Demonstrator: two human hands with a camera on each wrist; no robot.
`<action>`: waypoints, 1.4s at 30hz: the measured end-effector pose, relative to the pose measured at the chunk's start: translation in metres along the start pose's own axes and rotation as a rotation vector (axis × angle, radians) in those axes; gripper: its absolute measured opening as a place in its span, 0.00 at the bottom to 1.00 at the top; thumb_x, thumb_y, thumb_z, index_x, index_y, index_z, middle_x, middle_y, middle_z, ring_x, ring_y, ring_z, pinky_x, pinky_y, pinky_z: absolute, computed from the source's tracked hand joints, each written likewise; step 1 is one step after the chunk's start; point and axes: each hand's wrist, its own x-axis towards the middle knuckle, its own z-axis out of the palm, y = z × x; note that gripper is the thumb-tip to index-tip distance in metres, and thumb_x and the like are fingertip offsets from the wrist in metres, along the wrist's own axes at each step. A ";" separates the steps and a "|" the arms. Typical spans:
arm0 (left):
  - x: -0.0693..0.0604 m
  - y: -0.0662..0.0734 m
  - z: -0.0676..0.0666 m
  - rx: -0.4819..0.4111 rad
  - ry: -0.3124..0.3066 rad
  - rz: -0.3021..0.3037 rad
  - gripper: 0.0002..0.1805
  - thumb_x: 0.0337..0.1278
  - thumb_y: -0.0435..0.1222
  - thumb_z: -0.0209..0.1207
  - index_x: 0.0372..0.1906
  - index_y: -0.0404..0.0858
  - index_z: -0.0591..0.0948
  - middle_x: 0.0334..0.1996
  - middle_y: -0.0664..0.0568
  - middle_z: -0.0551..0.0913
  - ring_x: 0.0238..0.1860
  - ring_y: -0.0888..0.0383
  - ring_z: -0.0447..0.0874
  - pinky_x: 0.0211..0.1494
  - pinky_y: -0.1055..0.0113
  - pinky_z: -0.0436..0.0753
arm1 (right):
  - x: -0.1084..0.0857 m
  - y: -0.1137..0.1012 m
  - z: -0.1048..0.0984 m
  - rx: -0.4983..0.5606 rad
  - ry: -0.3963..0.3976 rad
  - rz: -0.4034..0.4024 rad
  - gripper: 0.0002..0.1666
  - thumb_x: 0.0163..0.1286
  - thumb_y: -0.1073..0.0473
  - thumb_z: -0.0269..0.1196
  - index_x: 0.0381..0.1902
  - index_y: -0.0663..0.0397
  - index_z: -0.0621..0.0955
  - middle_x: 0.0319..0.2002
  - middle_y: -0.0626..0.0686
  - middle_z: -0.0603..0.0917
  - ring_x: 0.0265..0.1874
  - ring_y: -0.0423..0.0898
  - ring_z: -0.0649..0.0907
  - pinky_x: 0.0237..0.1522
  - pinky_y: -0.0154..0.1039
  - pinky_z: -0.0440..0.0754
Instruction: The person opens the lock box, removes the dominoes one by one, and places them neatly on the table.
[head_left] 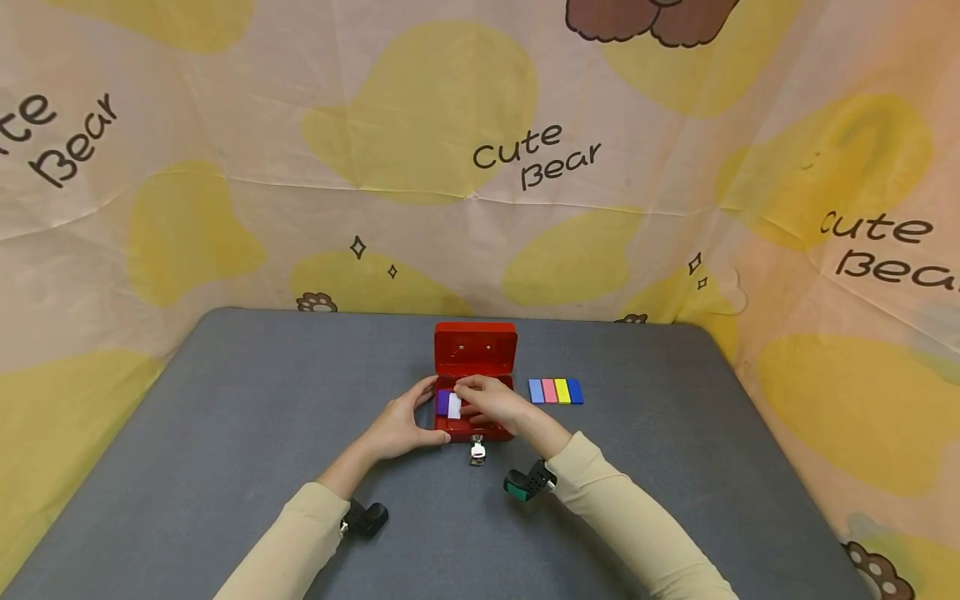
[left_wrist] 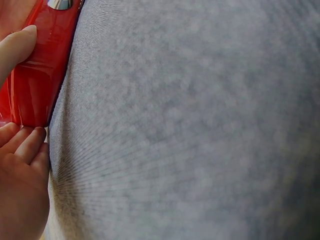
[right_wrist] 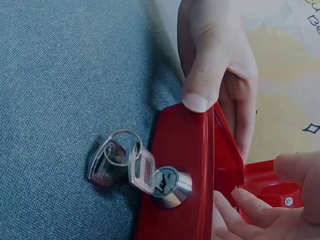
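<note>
An opened red metal box (head_left: 475,350) stands on the table with its lid raised at the back. My left hand (head_left: 397,427) grips the box's left end, thumb (left_wrist: 22,45) on the front rim and fingers (left_wrist: 31,145) against the end wall. Inside the box lie a purple block (head_left: 443,402) and a white block (head_left: 454,407), side by side at the left. My right hand (head_left: 491,402) reaches over the box with fingers extended, its fingertips by the white block's upper end. Nothing shows between the right fingers (right_wrist: 250,207); the box wall hides part of them.
Light blue, pink, yellow and dark blue blocks (head_left: 556,392) lie in a row right of the box. Keys on a ring (right_wrist: 142,167) hang from the lock (right_wrist: 174,185) on the box's front. A patterned cloth (head_left: 465,167) hangs behind the grey table (head_left: 300,375).
</note>
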 end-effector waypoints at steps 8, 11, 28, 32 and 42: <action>0.001 -0.002 0.001 -0.004 0.003 -0.009 0.50 0.35 0.44 0.72 0.68 0.42 0.60 0.61 0.42 0.71 0.63 0.51 0.68 0.64 0.48 0.64 | 0.001 0.002 -0.004 -0.047 0.008 -0.051 0.25 0.70 0.52 0.53 0.61 0.59 0.69 0.57 0.60 0.74 0.49 0.55 0.80 0.48 0.47 0.79; 0.001 -0.003 0.001 -0.003 0.003 -0.008 0.51 0.35 0.44 0.72 0.68 0.41 0.59 0.62 0.41 0.70 0.63 0.51 0.68 0.64 0.48 0.64 | 0.002 0.004 -0.007 -0.124 0.026 -0.099 0.24 0.69 0.52 0.54 0.60 0.57 0.71 0.55 0.59 0.76 0.48 0.54 0.80 0.48 0.47 0.79; 0.001 -0.002 0.001 -0.006 0.009 0.006 0.50 0.35 0.44 0.72 0.68 0.41 0.60 0.61 0.41 0.71 0.63 0.51 0.69 0.64 0.49 0.66 | 0.011 0.014 -0.011 -0.597 0.108 -0.428 0.26 0.61 0.54 0.63 0.56 0.59 0.75 0.50 0.55 0.80 0.47 0.48 0.79 0.51 0.41 0.77; 0.000 -0.002 0.001 -0.002 0.006 0.004 0.50 0.35 0.45 0.72 0.68 0.42 0.60 0.61 0.42 0.71 0.63 0.51 0.69 0.64 0.49 0.65 | 0.013 0.014 -0.010 -0.645 0.112 -0.456 0.27 0.60 0.54 0.64 0.56 0.58 0.75 0.49 0.55 0.80 0.47 0.48 0.79 0.51 0.41 0.77; -0.002 0.002 0.000 -0.006 -0.007 -0.008 0.50 0.36 0.44 0.72 0.68 0.41 0.59 0.62 0.41 0.70 0.64 0.49 0.67 0.64 0.45 0.63 | 0.017 0.018 0.001 -0.738 0.103 -0.522 0.27 0.59 0.54 0.65 0.56 0.56 0.76 0.50 0.53 0.80 0.47 0.46 0.78 0.53 0.42 0.75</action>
